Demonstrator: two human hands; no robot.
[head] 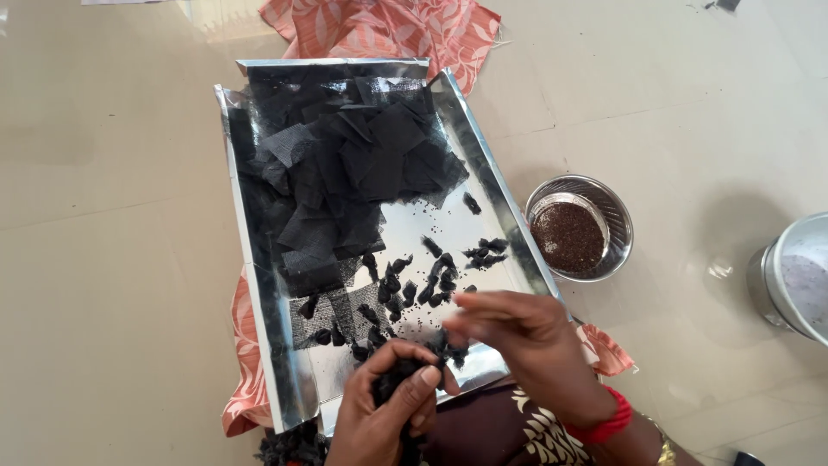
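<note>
1. Nearest the camera, the person's lap shows at the bottom edge, in dark cloth with a pale leaf print; both hands work just above it.
2. Floor (103,259): pale tiles carry everything in view.
3. Tray (259,285): a large shiny metal tray lies on the floor over a patterned orange cloth (388,26), its raised rim keeping loose pieces from scattering.
4. Net squares (345,173): a heap of cut black net pieces fills the far half of the tray, within reach of both hands.
5. Steel pot (798,276): stands at the right edge of the view, well apart from the tray; contents cannot be told.
6. Steel bowl (580,226): sits just beside the tray's right rim and holds dark seeds (567,235), close to the right hand.
7. Left hand (384,414): clenched around a bunch of black net, gripping it over the tray's near edge.
8. Right hand (517,332): fingers pinched together at the top of that bunch, judged to be twisting or holding it closed.
9. Small bundles (405,289): many tiny black twisted bundles lie on the tray's bare middle, with stray seeds among them.
</note>
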